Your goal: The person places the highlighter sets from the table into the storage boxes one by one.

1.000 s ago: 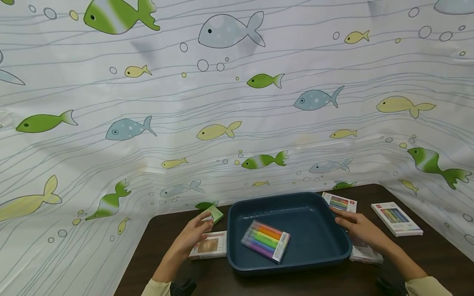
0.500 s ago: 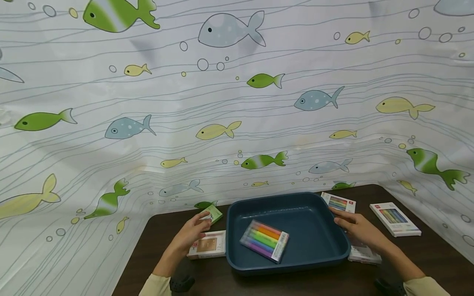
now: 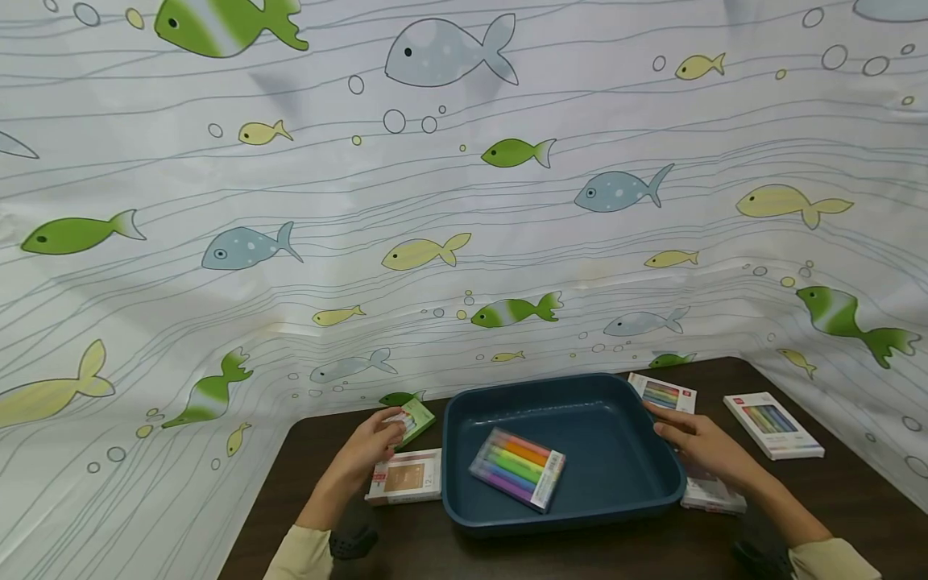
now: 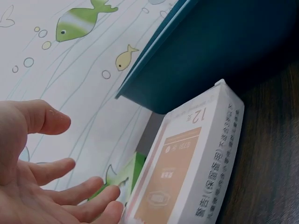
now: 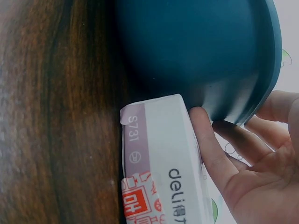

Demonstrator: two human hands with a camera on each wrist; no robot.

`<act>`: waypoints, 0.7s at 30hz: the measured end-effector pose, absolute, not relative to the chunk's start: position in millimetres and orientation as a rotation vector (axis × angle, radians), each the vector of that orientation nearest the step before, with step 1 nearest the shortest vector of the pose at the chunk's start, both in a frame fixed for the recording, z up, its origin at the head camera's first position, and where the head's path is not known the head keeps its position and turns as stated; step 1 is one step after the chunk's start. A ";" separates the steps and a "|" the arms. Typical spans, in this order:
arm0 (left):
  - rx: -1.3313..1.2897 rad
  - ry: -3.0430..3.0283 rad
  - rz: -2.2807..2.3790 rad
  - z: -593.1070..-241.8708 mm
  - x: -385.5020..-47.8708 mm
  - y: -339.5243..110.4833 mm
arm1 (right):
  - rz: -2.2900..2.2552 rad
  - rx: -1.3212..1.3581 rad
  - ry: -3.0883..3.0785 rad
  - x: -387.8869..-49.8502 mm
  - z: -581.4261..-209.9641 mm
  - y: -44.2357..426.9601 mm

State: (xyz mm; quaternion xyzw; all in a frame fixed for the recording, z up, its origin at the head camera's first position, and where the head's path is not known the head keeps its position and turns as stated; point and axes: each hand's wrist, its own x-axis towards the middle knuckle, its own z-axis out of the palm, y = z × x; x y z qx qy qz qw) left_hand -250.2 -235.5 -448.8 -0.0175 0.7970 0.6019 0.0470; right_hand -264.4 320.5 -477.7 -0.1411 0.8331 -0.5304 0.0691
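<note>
A dark blue tray (image 3: 565, 515) stands on the table, and a clear pack of coloured markers (image 3: 518, 469) lies in its left half. My left hand (image 3: 366, 443) is held left of the tray, holding nothing, its fingers loosely spread. Close to it are a white box with a brown panel (image 4: 177, 158) and a small green box (image 3: 419, 419). My right hand (image 3: 699, 443) is at the tray's right side. In the right wrist view, its extended fingers (image 5: 212, 144) touch the outer wall beside a white box (image 5: 173, 154); the thumb tip is hidden behind the rim.
Right of the tray, a box with coloured pens on its face (image 3: 663, 395) lies behind the right hand. Another similar box (image 3: 774, 427) lies farther right. A white fish-patterned sheet (image 3: 435, 201) rises behind and beside the dark wooden table (image 3: 290, 499).
My left hand has drawn slightly to the left, away from the tray's rim. The right hand, the tray and the marker pack have stayed in place.
</note>
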 end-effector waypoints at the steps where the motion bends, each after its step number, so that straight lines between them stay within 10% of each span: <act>1: -0.055 2.438 1.833 -448.9 -251.2 -236.7 | -1.597 -0.423 2.508 -264.3 -477.7 320.6; 21: -0.161 2.501 1.852 -459.7 -260.3 -261.6 | -1.646 -0.436 2.460 -266.2 -480.4 322.1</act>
